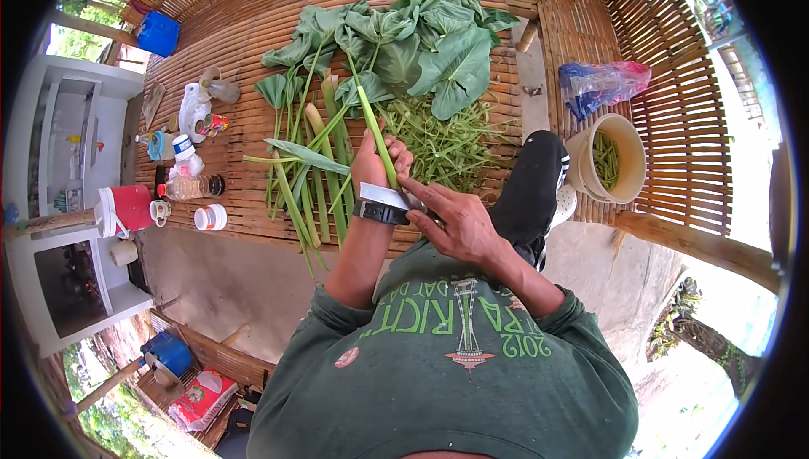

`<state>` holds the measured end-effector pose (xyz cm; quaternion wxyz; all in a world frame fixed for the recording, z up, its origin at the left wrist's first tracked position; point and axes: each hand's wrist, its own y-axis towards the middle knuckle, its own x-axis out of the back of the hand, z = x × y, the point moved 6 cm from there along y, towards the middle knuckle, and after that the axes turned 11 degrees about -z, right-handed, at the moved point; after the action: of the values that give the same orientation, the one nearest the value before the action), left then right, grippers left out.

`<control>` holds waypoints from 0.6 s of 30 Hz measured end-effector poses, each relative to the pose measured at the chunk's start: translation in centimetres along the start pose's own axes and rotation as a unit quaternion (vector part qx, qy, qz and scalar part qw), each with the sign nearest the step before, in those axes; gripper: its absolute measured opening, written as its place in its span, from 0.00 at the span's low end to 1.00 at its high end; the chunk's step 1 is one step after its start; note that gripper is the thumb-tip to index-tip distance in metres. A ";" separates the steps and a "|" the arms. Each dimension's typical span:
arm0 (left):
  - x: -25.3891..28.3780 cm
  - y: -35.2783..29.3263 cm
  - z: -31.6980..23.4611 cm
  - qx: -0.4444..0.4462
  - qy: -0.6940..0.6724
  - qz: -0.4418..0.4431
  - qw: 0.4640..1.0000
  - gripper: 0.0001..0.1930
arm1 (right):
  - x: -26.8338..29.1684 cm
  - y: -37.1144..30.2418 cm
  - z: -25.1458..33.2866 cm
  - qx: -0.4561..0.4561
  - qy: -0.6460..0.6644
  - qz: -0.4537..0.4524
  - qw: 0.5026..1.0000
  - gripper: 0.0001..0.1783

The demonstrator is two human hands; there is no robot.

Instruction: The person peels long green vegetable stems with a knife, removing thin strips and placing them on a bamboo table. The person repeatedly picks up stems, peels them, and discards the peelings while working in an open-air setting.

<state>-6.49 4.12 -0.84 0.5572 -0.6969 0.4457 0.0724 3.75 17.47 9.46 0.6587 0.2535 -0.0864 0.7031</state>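
Observation:
My left hand is closed around a long green taro stalk, which slants up and away toward the leaves. In my right hand is a knife; its pale, broad blade lies across the stalk's near end, just above my left wrist. The fingers of my right hand partly hide the knife's handle. Left of my hands lie several more long stalks, some thick. Big green taro leaves are heaped at the far side, and a pile of thin peeled strips spreads right of my left hand.
Everything lies on a bamboo-slat platform. At left stand a plastic bottle, a red jug and a white tub. A pale bucket holding cut green pieces stands at right, beside a plastic bag.

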 end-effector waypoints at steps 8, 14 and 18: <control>0.3 -0.1 0.0 -0.012 0.029 0.023 0.999 0.16 | -0.3 -0.1 -1.3 -0.046 0.082 -0.003 0.996 0.24; 0.1 -1.9 0.3 0.023 0.074 0.070 0.995 0.19 | 2.9 1.0 -3.8 -0.172 0.203 -0.130 0.955 0.25; 2.7 -0.5 -0.2 0.049 0.057 0.085 0.994 0.21 | 7.8 1.4 -7.4 -0.264 0.252 -0.310 0.878 0.27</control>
<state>-4.58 2.52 -2.02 0.5560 -0.6314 0.5374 0.0584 0.55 27.61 7.09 0.8848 -0.1017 -0.0165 0.4544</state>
